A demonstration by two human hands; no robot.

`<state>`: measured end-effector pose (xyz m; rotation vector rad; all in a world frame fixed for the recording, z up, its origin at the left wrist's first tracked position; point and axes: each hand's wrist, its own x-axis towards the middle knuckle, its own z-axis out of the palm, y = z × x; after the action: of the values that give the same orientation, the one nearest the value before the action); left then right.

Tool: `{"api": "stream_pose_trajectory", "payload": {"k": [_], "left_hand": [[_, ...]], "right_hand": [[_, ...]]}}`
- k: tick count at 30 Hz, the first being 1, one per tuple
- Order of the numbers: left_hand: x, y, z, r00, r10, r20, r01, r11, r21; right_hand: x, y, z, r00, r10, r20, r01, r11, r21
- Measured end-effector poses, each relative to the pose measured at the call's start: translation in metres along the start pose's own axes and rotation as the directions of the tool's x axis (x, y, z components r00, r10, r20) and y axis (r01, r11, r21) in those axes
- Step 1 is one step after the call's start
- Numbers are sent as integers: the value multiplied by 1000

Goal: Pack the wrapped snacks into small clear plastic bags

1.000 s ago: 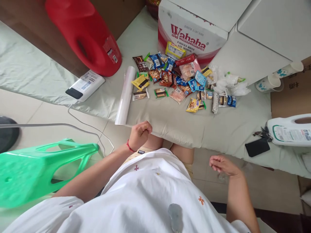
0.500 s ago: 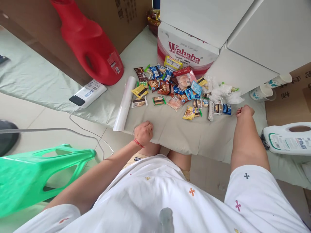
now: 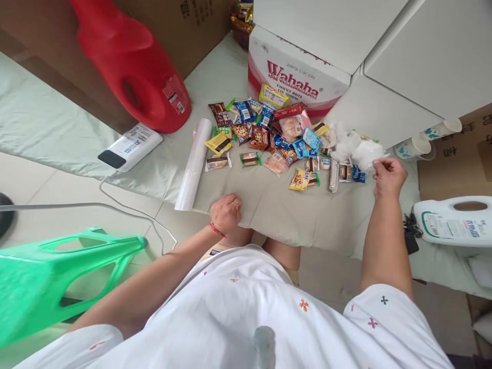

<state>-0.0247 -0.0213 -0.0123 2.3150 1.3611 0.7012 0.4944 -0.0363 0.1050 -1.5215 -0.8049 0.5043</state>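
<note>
My left hand (image 3: 226, 212) rests as a loose fist at the front edge of the cloth-covered surface (image 3: 277, 210), with nothing showing in it. At the right end of the snack pile, my right hand (image 3: 390, 177) pinches the edge of a crumpled clear plastic bag (image 3: 367, 152). Close to those fingers lie a small blue snack packet (image 3: 359, 174) and a narrow clear-wrapped stick (image 3: 334, 177). Several wrapped snacks, among them a brown cookie packet (image 3: 262, 138) and a yellow cookie packet (image 3: 299, 179), spread across the middle. A white plastic roll (image 3: 194, 164) lies left of them.
Behind the snacks stands a Wahaba-style lettered carton (image 3: 294, 77). A red jug (image 3: 154, 87) and a white power strip-like device (image 3: 132, 146) are at left. Paper cups (image 3: 413, 148) and a white detergent bottle (image 3: 453, 220) sit at right. A green stool (image 3: 38, 282) is on the floor.
My right hand has risen slightly from the surface and turned, its fingers now at the plastic bag's edge, which is drawn toward it. My left hand stays put; the view has shifted slightly.
</note>
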Motion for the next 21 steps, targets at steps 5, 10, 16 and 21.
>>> {"api": "stream_pose_trajectory", "payload": {"k": [5,10,16,21], "left_hand": [[7,12,-13,991,-119,64,134,922,-364],[27,71,-23,927,-74,369,346,552,-759],[57,143,-13,940,1,340,308,421,-853],[66,129,0,878,-69,473,477,48,-878]], "right_hand": [[-90,-24,20,993,24,-112,1,977,213],[-168,-23,64,990,137,-21,-125,950,287],[-222,-16,105,976,-81,201,91,995,-42],[-222,-13,93,998,11,58,-12,1000,9]]}}
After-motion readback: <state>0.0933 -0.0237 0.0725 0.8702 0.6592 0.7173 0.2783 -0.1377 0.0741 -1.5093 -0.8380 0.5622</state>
